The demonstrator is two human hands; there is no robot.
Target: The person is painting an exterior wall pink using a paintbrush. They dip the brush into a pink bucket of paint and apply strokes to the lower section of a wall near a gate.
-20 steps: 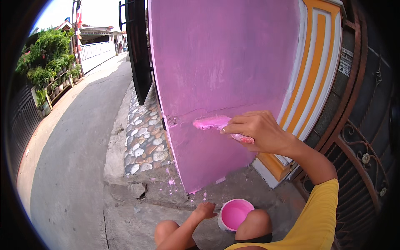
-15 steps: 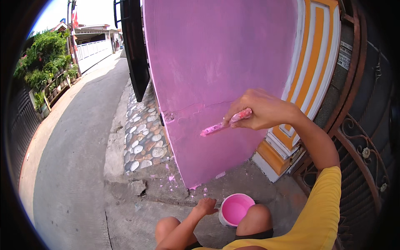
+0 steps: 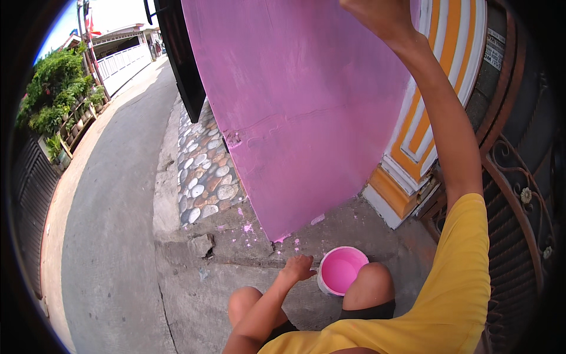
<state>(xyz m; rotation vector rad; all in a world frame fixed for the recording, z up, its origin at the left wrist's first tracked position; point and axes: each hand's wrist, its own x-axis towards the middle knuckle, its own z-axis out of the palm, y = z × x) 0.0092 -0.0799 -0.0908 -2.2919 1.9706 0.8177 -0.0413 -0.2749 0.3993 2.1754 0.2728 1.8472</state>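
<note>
My right hand [image 3: 380, 17] is raised against the upper edge of the view, in front of the pink wall [image 3: 295, 153]. Its fingertips and the paint-smeared paintbrush seen in its grip half a second ago are cut off by that edge. Low in the middle, my left hand [image 3: 299, 268] hangs over the ground with its fingers stretched and holding nothing. Its fingertips come close to the rim of a white bucket [image 3: 323, 284]; whether they touch it I cannot tell. Pink paint [image 3: 341, 272] lies inside the bucket, beside my right knee.
Pink drips [image 3: 247, 228] spot the concrete below the wall's corner. To the right stand an orange-and-white pillar [image 3: 407, 177] and a dark metal gate [image 3: 519, 236]. A pebble-patterned panel [image 3: 203, 177], a broken concrete lump [image 3: 202, 244] and the road [image 3: 112, 224] lie left.
My right hand has risen along the wall to the upper edge, taking the paintbrush out of view. The view has shifted a little; my left hand stays beside the bucket.
</note>
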